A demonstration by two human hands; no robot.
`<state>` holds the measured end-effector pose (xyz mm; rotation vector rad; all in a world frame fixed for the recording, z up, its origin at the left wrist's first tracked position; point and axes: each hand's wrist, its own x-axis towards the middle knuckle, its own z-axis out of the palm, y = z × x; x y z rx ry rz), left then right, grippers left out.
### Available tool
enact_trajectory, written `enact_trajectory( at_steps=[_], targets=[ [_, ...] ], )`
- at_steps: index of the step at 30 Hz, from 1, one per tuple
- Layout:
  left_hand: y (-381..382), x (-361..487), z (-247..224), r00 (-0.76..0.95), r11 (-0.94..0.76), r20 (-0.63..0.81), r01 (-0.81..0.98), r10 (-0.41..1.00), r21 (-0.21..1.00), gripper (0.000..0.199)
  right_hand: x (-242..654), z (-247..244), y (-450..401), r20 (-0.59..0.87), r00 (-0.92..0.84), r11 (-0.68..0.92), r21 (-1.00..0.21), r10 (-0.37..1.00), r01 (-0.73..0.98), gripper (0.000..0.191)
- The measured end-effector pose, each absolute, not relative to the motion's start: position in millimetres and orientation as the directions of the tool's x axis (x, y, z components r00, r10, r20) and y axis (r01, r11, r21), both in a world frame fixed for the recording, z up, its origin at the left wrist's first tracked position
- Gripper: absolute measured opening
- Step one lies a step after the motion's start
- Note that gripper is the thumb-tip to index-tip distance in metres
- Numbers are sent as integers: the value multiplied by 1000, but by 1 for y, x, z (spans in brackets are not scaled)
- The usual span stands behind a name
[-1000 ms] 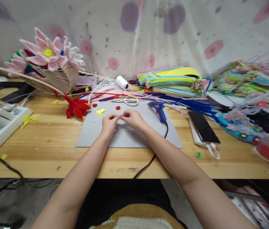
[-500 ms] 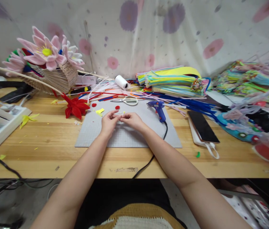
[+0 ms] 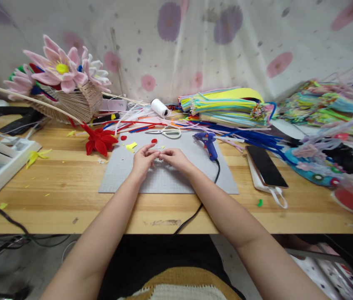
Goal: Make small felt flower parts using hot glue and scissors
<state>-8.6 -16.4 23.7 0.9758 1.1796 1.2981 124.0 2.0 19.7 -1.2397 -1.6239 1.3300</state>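
L hand (image 3: 142, 161) & R hand (image 3: 177, 159) pinched tip-to-tip, can't tell on what; thin yellow-tipped strand (image 3: 162, 147) just beyond, axis approx. L–R, yellow end nearer R hand.

centre: mat (image 3: 164, 181) on table (image 3: 54, 208), left hand (image 3: 142, 161) and right hand (image 3: 175, 159) over it | mat's upper right: glue gun (image 3: 208, 144) | mat's far edge: scissors (image 3: 168, 132), spool (image 3: 158, 107) behind | upper left: basket (image 3: 81, 103) | left edge: power strip (image 3: 7, 173) | right of mat: phone (image 3: 266, 166) | upper centre-right: bundled stems (image 3: 223, 107)

Left hand (image 3: 142, 161) and right hand (image 3: 177, 160) meet (over a grey mat (image 3: 165, 181)).
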Motion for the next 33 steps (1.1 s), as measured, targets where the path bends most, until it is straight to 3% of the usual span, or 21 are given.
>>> enact_trajectory(
  at_steps=[6,10,13,15,18,22,28,33],
  targets=[
    [-6,-18,21,-203,43,-58,-78,977,996,57,149,35,5,-118,-358,14,-939,926,344,13],
    [9,-28,27,-141,91,-62,206,988,974,61,185,42,14,-131,-333,29,-901,934,433,12],
    [23,-24,35,-8,70,-77,514,997,855,64,202,37,14,-52,-312,98,-890,949,446,16],
    [31,-15,40,36,5,-43,709,998,705,64,206,28,11,9,-281,136,-888,960,438,17],
    [38,0,46,86,-72,-3,855,996,514,68,205,16,5,54,-220,151,-879,974,452,14],
    [43,10,45,115,-120,36,899,993,421,69,203,7,4,85,-216,182,-857,973,482,18],
    [45,0,36,78,-115,88,814,993,570,52,203,0,10,114,-147,171,-859,983,482,26],
    [31,-13,30,12,-132,198,782,980,609,54,202,1,9,125,-128,172,-856,984,487,19]
  ],
)
